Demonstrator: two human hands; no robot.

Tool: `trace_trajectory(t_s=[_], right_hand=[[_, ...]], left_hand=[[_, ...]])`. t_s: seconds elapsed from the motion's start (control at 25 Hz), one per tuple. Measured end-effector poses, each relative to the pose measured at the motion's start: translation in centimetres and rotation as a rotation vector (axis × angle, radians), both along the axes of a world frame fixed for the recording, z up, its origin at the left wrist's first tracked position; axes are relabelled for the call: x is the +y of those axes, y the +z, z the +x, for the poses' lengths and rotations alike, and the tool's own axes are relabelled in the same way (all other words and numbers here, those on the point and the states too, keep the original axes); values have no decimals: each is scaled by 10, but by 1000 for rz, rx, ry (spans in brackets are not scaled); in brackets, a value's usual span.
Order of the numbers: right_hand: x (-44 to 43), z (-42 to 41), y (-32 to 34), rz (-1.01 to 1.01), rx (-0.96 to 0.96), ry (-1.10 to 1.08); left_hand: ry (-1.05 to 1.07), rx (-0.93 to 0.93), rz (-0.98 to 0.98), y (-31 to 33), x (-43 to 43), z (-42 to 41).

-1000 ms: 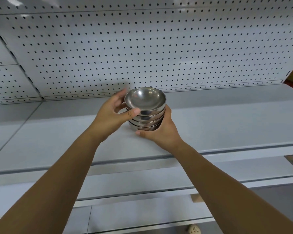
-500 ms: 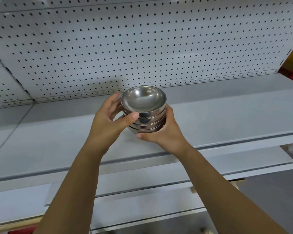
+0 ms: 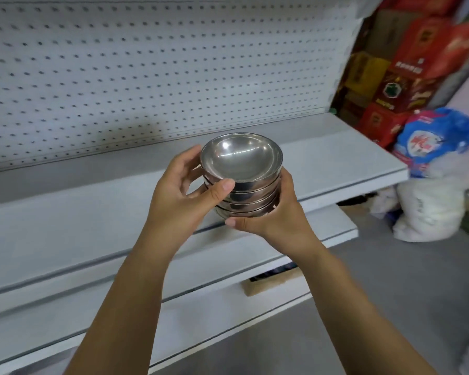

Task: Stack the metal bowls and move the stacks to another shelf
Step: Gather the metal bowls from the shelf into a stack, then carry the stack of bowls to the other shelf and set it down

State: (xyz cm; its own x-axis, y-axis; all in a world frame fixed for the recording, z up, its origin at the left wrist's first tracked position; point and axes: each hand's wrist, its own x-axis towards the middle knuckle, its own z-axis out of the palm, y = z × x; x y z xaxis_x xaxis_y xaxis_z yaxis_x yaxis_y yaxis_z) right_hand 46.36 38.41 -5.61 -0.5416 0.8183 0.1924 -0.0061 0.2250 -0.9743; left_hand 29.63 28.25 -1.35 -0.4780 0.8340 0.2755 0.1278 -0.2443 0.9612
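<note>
A stack of several shiny metal bowls (image 3: 241, 161) is held in the air in front of the grey shelf (image 3: 92, 207), over its front edge. My left hand (image 3: 182, 196) grips the stack's left side, thumb across the upper rims. My right hand (image 3: 276, 215) cups the stack from below and on the right, its thumb under the lowest bowl. The top bowl faces up and is empty.
A white pegboard back panel (image 3: 146, 63) rises behind the shelf. Two lower shelves (image 3: 255, 253) jut out beneath. Right of the shelf end stand red and brown cartons (image 3: 406, 63), a blue-and-white sack (image 3: 439, 139) and white bags (image 3: 428, 209) on the grey floor.
The view has swung right, revealing the shelf's right end, cartons and sacks. The stack, still in both hands, has come off the shelf surface and toward its front edge.
</note>
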Motion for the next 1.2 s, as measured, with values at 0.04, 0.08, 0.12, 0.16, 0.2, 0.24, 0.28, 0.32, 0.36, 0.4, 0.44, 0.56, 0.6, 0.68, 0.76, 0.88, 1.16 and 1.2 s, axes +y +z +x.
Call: trace_trajectory(t_s=[0.04, 0.08, 0.12, 0.16, 0.2, 0.24, 0.28, 0.32, 0.36, 0.4, 0.44, 0.56, 0.6, 0.68, 0.76, 0.88, 1.16, 1.2], right_hand=[[7, 29, 2, -4, 2, -39], [14, 57, 3, -6, 5, -83], [20, 85, 4, -3, 9, -128], [26, 116, 5, 9, 6, -173], [31, 146, 6, 19, -3, -217], [35, 182, 6, 28, -12, -267], [38, 216, 6, 38, -17, -317], [40, 249, 7, 51, -24, -366], [41, 283, 6, 70, -39, -424], [42, 314, 5, 82, -51, -478], [40, 346, 3, 79, -58, -537], [35, 416, -6, 32, -52, -684], [35, 434, -10, 18, -53, -725], [40, 464, -16, 11, -59, -804], [54, 486, -19, 2, -57, -857], [92, 517, -22, 11, -41, -937], [238, 592, 1, 63, -35, -1111], [257, 603, 7, 56, -36, -1133]], left_hand=[[-25, -14, 7, 0, 15, 28], [-50, -34, 13, 0, 28, 55], [-81, -54, 23, -2, 41, 82], [-125, -69, 33, -5, 55, 110], [-175, -75, 36, -8, 68, 139], [-235, -75, 36, -11, 83, 172], [-289, -72, 36, -14, 95, 203], [-338, -66, 38, -17, 107, 233], [-393, -63, 44, -20, 118, 264], [-448, -61, 53, -22, 128, 293], [-510, -62, 54, -25, 137, 324], [-651, -66, 50, -30, 159, 394], [-693, -72, 46, -31, 167, 411], [-791, -72, 35, -32, 188, 444], [-852, -62, 33, -34, 211, 469], [-894, -42, 61, -33, 259, 505], [-1098, -57, 128, -11, 439, 597], [-1115, -42, 125, -6, 462, 610]])
